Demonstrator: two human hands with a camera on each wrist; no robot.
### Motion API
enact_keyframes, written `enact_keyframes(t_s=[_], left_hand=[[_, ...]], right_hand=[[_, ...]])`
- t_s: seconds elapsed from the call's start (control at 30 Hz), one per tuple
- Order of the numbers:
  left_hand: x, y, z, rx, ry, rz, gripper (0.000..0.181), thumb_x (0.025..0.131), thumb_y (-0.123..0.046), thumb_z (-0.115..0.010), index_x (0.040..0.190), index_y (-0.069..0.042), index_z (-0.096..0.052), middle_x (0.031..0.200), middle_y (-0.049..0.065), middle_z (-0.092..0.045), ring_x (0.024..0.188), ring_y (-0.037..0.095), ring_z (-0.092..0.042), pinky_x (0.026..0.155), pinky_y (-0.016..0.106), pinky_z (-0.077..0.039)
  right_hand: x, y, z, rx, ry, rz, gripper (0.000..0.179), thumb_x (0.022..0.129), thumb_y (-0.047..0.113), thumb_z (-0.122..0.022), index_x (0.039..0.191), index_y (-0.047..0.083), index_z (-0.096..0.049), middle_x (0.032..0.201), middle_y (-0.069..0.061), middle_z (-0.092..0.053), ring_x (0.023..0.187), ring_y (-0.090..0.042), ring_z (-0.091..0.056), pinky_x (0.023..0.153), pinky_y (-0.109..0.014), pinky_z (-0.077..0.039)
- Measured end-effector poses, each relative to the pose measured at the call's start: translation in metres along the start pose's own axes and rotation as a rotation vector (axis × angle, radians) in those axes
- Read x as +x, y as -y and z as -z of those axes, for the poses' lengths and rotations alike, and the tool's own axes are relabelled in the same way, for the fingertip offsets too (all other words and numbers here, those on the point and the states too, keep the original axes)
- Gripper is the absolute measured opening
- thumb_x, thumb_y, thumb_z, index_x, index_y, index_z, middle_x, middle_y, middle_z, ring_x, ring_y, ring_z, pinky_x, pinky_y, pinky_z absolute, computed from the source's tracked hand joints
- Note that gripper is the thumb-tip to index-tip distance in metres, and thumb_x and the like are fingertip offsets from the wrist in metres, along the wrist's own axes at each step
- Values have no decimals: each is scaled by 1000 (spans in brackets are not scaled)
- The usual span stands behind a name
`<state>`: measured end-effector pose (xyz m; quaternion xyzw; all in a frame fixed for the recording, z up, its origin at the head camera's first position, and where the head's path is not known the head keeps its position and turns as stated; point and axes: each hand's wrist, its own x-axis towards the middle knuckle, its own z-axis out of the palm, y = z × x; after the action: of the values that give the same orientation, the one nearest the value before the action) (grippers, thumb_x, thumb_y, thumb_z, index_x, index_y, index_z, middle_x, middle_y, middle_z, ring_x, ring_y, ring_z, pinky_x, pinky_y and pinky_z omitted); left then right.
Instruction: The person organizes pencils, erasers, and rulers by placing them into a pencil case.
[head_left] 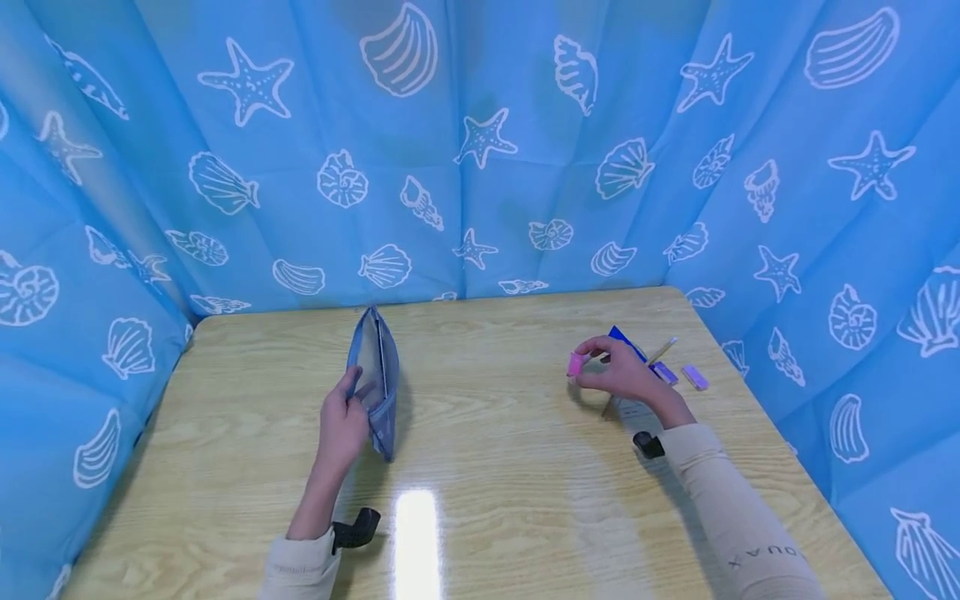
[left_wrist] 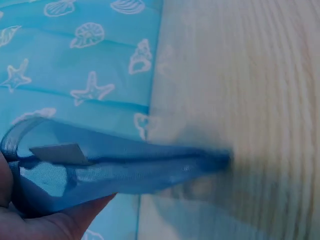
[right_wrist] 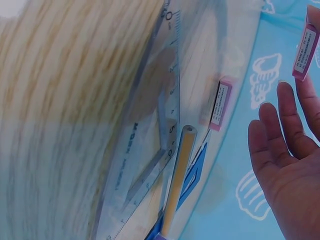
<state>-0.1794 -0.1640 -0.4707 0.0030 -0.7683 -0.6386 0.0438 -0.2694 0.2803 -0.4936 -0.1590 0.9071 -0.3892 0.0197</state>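
Holding the blue pouch (head_left: 384, 429) by its near end, the left hand (head_left: 345, 421) has its fingers closed around the rim. We judge that this grip keeps the mouth spread and facing upward, so that we can look down between its sides; whether its lower edge touches the tabletop (head_left: 487, 450), we cannot tell. A pale flat piece (left_wrist: 59, 153) shows inside the pouch in the left wrist view, too plain for us to name.

Well apart, on the other side of the tabletop, the right hand (head_left: 618, 373) pinches 1 pink eraser (head_left: 575, 364) between thumb and fingertip, its other fingers loosely spread. We think such a light pinch suits so small a block, leaving most of its faces free.

Near the right wrist we find 2 purple erasers (head_left: 694, 377), 1 pencil (head_left: 662, 353), a clear triangle ruler (right_wrist: 125, 165) and a flat blue piece (head_left: 624, 340), partly hidden by the hand. The pencil lies across the blue piece. We take it that they are grouped there to stay within the right hand's reach, leaving the pouch its own space.
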Motion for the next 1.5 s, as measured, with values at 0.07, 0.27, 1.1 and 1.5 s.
enact_keyframes(t_s=[0.07,0.27,1.1,1.5], left_hand=[[0,0,1,14,-6,8,59,99,6,-20,157,10,-17,165,26,-23,141,44,-44,80,17,-58],[2,2,2,28,-18,23,59,97,7,-21,157,11,-18,163,29,-25,139,46,-44,69,10,-51],[-1,9,-10,-26,-50,-124,58,99,9,-19,157,10,-21,164,25,-26,137,46,-48,105,41,-51],[1,3,-10,19,5,-63,58,100,7,-21,158,8,-19,165,23,-25,138,45,-46,107,47,-50]], right_hand=[[0,0,0,-1,3,-1,46,78,26,-88,115,7,-68,115,-11,-68,113,-35,-59,98,-52,-52],[1,4,-2,-5,6,-10,45,79,24,-88,115,8,-68,113,-9,-68,112,-32,-59,98,-50,-52],[17,29,-20,73,53,1,46,80,27,-87,118,9,-67,123,-11,-63,117,-33,-53,101,-52,-50],[27,43,-27,56,59,54,44,79,21,-87,116,10,-67,119,-8,-66,115,-36,-55,101,-51,-50]])
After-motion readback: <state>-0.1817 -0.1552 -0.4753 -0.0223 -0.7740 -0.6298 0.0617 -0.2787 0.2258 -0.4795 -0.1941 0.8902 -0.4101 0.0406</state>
